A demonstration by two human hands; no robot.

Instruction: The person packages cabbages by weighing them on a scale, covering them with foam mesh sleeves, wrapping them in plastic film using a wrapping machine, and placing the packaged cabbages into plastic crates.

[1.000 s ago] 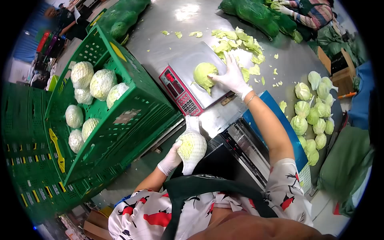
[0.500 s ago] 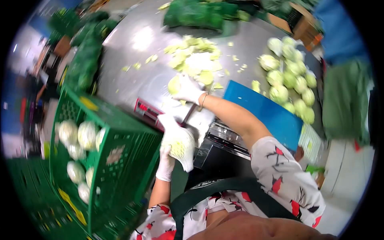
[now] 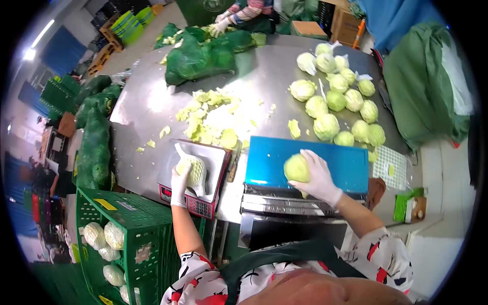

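Note:
My left hand (image 3: 179,184), in a white glove, grips a cabbage in a white foam net (image 3: 197,174). The netted cabbage is at the digital scale (image 3: 215,163); whether its weight rests on the plate I cannot tell. My gloved right hand (image 3: 321,182) has its fingers around a bare pale green cabbage (image 3: 296,168), over the front part of a blue panel (image 3: 264,155). Between scale and panel lies a tool with a brown handle (image 3: 232,172). Below the panel is a metal machine front (image 3: 295,206).
Loose cabbage leaves (image 3: 195,119) lie behind the scale. Several cabbages (image 3: 325,126) stand at the right. A green crate (image 3: 140,229) with netted cabbages is at the lower left. Across the table, a co-worker's gloved hands (image 3: 221,24) are by green net sacks (image 3: 201,58).
The netted cabbage in my left hand has moved forward to the scale. My right hand has gone from beside the leaves to over the blue panel, with a bare cabbage. The view has shifted.

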